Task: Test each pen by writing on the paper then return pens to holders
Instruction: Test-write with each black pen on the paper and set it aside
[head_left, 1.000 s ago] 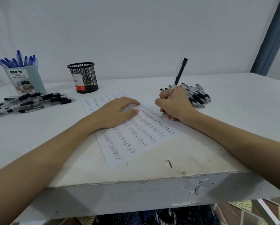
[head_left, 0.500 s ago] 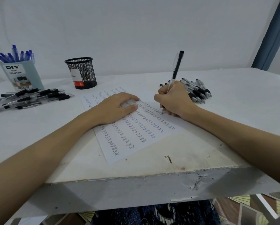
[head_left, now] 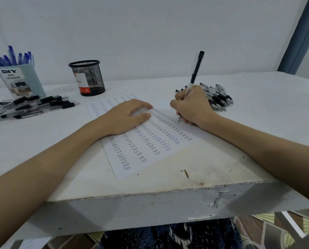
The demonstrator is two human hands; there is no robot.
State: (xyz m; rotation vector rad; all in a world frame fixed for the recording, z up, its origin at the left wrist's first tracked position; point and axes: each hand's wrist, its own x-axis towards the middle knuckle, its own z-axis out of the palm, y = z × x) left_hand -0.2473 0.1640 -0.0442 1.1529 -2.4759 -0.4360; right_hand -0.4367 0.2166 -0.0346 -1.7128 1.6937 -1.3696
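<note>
A white sheet of paper lies on the table, covered in columns of the handwritten word "Test". My left hand rests flat on the sheet, fingers spread. My right hand grips a black pen upright, its tip touching the paper's right side. A black mesh holder stands behind the sheet. At far left a pale blue "DIY" organizer holds several blue pens.
Several black pens lie piled at the left of the white table. Another pile of black pens lies behind my right hand. The table's chipped front edge is close to me. A blue curtain hangs at the right.
My right hand has kept the pen on the paper, shifting slightly while writing. My left hand stays flat on the sheet. The camera view has tilted a little.
</note>
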